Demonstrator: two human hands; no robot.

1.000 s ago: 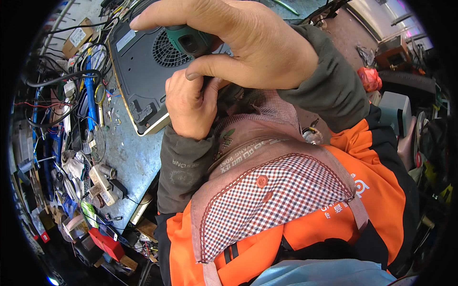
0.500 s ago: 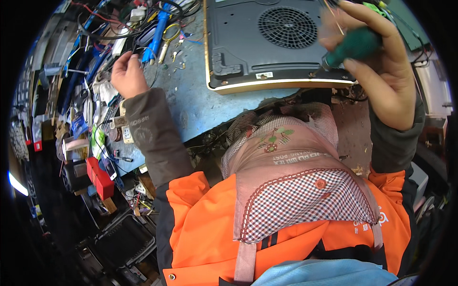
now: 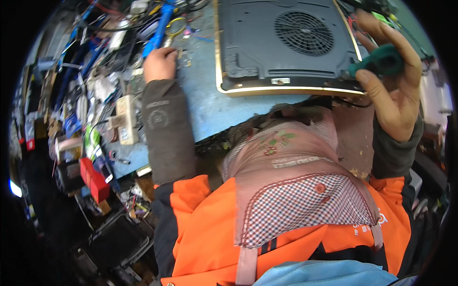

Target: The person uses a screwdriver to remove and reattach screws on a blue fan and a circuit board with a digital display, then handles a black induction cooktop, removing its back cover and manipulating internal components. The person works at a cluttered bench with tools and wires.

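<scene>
A dark grey appliance base with a round fan grille (image 3: pixel 304 32), like the underside of an induction cooker, lies on the blue workbench (image 3: pixel 205 105) with its pale edge toward me. My right hand (image 3: pixel 398 90) holds a screwdriver (image 3: pixel 379 62) by its green handle, between thumb and fingers, over the base's near right corner. The blade is too blurred to make out its tip. To the left of the base, my left hand (image 3: pixel 160 65) rests with curled fingers beside small metal screws (image 3: pixel 186 58). Whatever its fingertips pinch, if anything, is hidden.
A blue-handled tool (image 3: pixel 160 31) lies just beyond my left hand, near a yellow wire loop (image 3: pixel 175 27). Cluttered tools and cables crowd the left side. A red box (image 3: pixel 94 181) sits lower left, and a dark cable (image 3: pixel 350 101) hangs by the base's near right corner.
My left hand has moved right and come down by the small screws. The screwdriver has shifted right along the near edge toward the corner. The view has turned slightly.
</scene>
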